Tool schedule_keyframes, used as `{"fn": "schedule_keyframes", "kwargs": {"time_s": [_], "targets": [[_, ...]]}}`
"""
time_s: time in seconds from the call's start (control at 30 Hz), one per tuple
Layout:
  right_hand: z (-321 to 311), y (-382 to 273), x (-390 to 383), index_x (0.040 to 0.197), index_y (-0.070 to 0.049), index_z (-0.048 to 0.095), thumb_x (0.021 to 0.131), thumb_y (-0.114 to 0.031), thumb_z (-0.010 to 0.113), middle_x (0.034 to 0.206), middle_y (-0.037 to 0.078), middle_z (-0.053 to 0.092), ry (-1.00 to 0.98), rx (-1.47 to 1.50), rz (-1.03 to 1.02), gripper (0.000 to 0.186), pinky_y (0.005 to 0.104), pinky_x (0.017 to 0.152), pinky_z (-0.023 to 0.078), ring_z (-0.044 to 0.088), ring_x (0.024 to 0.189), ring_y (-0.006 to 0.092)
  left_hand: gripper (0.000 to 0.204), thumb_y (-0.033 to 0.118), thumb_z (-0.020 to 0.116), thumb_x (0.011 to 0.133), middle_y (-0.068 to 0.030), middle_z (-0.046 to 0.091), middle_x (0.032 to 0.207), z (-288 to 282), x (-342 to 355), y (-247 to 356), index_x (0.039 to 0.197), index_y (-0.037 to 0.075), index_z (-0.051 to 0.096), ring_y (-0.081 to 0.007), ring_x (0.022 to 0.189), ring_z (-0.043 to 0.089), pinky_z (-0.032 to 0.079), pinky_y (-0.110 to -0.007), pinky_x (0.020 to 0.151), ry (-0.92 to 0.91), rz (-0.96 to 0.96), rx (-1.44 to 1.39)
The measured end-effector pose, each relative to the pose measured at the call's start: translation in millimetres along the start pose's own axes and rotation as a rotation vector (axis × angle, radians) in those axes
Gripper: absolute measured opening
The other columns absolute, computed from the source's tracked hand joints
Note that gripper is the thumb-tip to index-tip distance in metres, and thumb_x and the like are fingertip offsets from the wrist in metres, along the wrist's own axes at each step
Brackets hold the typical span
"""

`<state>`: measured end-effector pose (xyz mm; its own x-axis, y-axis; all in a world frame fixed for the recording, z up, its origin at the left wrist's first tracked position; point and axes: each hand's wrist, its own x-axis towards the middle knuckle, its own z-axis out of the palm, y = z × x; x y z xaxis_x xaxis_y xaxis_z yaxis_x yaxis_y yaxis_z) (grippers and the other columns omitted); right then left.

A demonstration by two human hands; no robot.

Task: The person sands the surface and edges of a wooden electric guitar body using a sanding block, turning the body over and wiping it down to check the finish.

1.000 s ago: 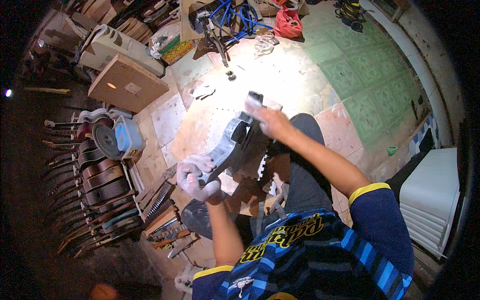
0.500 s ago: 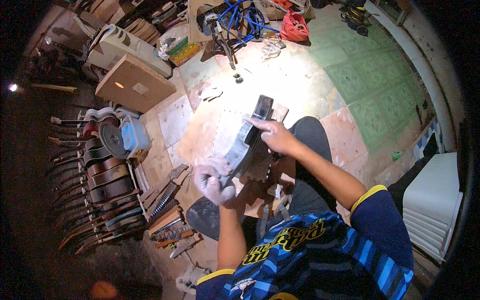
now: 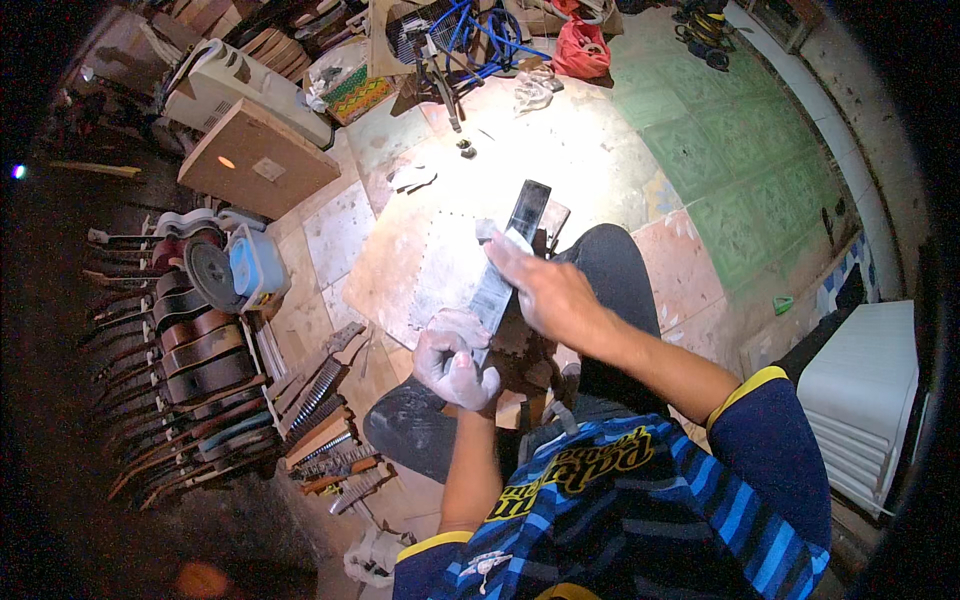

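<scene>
A long, dark, flat bar (image 3: 490,297), dusted grey over its middle and glossy black at its far end, slants away from me above my lap. My left hand (image 3: 455,360), coated in pale dust, is closed around its near end. Across the bar's upper part, my right hand (image 3: 550,295) presses with its fingers stretched forward. A small grey square piece (image 3: 485,229), like a scrap of sandpaper, sticks out at those fingertips. How the thumb grips it is hidden. Beneath the work lies a dusty flat board (image 3: 395,275).
To the left stands a row of guitar-shaped bodies (image 3: 205,340) with thin necks. Near it are a blue-and-clear tub (image 3: 262,270), a brown box (image 3: 262,160) and several hand tools (image 3: 330,420). Blue hose (image 3: 490,40) and a red bag (image 3: 582,50) lie at the back; a white slatted unit (image 3: 860,400) is on the right.
The bar has turned, now showing its flat face instead of its curved edge. My right hand has shifted from pointing along the side to lying over the bar, with the grey piece visible.
</scene>
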<state>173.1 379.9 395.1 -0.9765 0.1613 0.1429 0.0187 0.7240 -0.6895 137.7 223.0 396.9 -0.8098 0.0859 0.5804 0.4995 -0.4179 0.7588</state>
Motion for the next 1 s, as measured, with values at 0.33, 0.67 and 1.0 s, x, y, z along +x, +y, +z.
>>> {"fn": "schedule_keyframes", "kwargs": {"time_s": [0.33, 0.67, 1.0], "targets": [[15, 38, 20, 0.141, -0.008, 0.049, 0.079, 0.001, 0.049, 0.133, 0.022, 0.056, 0.116, -0.059, -0.034, 0.062, 0.0492, 0.088, 0.053, 0.067, 0.095, 0.0407, 0.018, 0.017, 0.052, 0.079, -0.014, 0.057, 0.066, 5, 5, -3, 0.07, 0.003, 0.045, -0.0212, 0.064, 0.056, 0.046, -0.033, 0.064, 0.013, -0.025, 0.017], [-10, 19, 50, 0.142, -0.013, 0.048, 0.077, 0.002, 0.051, 0.134, 0.017, 0.057, -0.205, -0.129, 0.187, 0.067, 0.0463, 0.088, 0.054, 0.067, 0.097, 0.0386, 0.016, 0.018, 0.052, 0.075, -0.0144, 0.058, 0.065, -7, -3, -3, 0.07, 0.003, 0.047, -0.0185, 0.061, 0.054, 0.046, -0.031, 0.061, 0.031, -0.095, 0.183], [5, 2, 13, 0.144, -0.012, 0.044, 0.08, -0.001, 0.051, 0.122, 0.02, 0.062, -0.131, -0.297, -0.011, 0.065, 0.0489, 0.079, 0.056, 0.067, 0.093, 0.0384, 0.019, 0.021, 0.05, 0.08, -0.0124, 0.053, 0.065, -9, 9, -6, 0.075, 0.004, 0.043, -0.0215, 0.062, 0.054, 0.049, -0.038, 0.066, 0.069, -0.045, 0.023]]}}
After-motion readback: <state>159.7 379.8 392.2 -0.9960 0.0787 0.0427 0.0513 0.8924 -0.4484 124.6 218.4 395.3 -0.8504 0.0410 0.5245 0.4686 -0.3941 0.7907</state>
